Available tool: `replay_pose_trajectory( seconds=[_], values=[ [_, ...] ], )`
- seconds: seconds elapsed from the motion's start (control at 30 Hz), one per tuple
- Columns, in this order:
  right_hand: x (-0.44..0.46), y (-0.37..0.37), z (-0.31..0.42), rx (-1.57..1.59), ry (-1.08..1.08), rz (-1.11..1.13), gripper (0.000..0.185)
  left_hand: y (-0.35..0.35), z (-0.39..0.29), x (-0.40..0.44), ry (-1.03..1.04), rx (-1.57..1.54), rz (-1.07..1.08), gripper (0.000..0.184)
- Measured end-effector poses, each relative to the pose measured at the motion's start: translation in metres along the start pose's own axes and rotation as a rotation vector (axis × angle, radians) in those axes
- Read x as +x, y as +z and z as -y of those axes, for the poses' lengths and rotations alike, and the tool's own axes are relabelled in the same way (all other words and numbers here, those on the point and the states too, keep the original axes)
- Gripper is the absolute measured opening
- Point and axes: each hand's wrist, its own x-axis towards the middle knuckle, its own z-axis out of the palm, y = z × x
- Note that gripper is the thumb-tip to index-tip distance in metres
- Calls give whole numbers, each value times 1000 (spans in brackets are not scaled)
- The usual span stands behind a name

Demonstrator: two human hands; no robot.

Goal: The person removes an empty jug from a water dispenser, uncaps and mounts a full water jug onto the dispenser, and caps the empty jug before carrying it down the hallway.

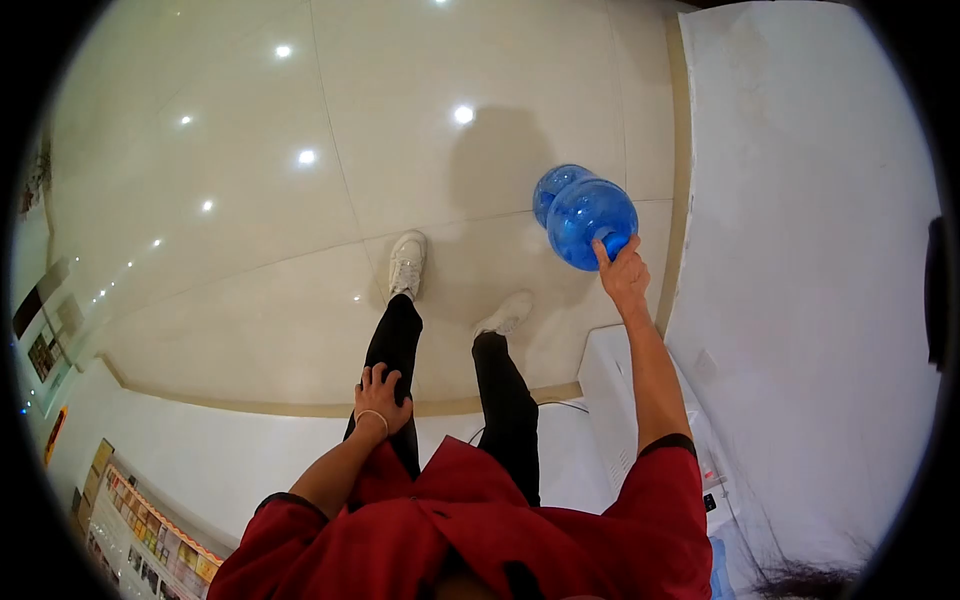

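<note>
A big blue see-through water jug is in front of me on the right, its capped neck toward me. My right hand is closed around that neck, the arm stretched out. The jug looks tilted, with its base farther off; whether the base touches the floor I cannot tell. My left hand lies on my left thigh, fingers spread and holding nothing, a thin band around the wrist.
Glossy beige floor tiles reflect the ceiling lights. A white wall runs along the right. Beside my right arm stands a white appliance. Shelves of small goods are at the lower left.
</note>
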Motion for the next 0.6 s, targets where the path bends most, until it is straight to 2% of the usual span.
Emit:
replay_pose_trajectory(
  seconds=[0.07, 0.1, 0.17, 0.2, 0.27, 0.3, 0.37, 0.4, 0.47, 0.5, 0.53, 0.57, 0.6],
  values=[
    [5, -7, 0, 49, 181, 349, 79, 0, 3, 0, 14, -33, -11, 49],
    [6, -5, 2, 52, 184, 349, 79, 0, 3, 0, 14, -29, -10, 49],
    [5, 1, 7, 113, 357, 301, 75, 1, 3, 0, 21, -30, -23, 49],
    [2, 8, 8, 110, 367, 299, 75, 1, 5, -1, 29, -24, -20, 49],
    [-3, 28, 3, 68, 408, 80, 68, 0, 5, 1, 46, -61, -42, 48],
    [-2, 26, 6, 66, 413, 74, 68, 0, 4, 2, 52, -59, -43, 48],
    [5, 14, 17, 310, 730, 261, 65, -1, 4, 6, 59, -20, -33, 46],
    [5, 8, 18, 320, 736, 258, 65, -7, 0, 15, 83, 32, -1, 45],
    [-8, -8, 16, 1155, 926, 336, 63, -3, -4, 56, 97, 118, 40, 45],
    [-30, -16, 25, 1227, 891, 253, 58, -1, -6, 86, 110, 192, 83, 45],
    [-66, -25, 33, 1294, 855, 169, 56, 1, -11, 122, 152, 117, 81, 46],
    [-127, -3, 23, 1359, 543, 100, 56, 0, -22, 158, 190, 38, 81, 47],
    [-178, -13, 32, 1048, 563, 193, 50, -9, -44, 189, 219, 2, 80, 48]
  ],
)
